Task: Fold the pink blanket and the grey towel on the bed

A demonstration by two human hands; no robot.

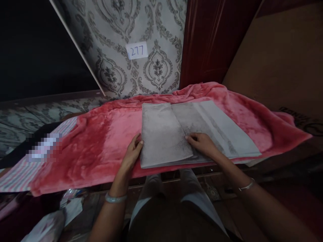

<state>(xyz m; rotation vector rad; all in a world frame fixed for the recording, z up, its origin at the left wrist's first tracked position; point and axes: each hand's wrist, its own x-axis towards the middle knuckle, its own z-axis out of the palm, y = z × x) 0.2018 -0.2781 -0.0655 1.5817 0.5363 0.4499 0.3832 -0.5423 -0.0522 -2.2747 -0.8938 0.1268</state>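
A grey cloth (161,134) with a mottled surface lies partly folded on a pink plush blanket (121,134). Its left part is doubled over as a flap, while the right part spreads flat with a dark stripe and a paler end (227,127). My left hand (132,151) rests against the cloth's left fold, thumb and fingers slightly apart. With thumb and fingertips together, my right hand (202,143) pinches the flap's right edge. What lies beneath the flap is hidden.
A dark screen (45,50) stands at the back left. Behind the blanket are a patterned wall with a paper marked 277 (137,50) and a dark red panel (214,40). A large cardboard box (282,60) stands right. Plastic bags (47,227) lie low at left.
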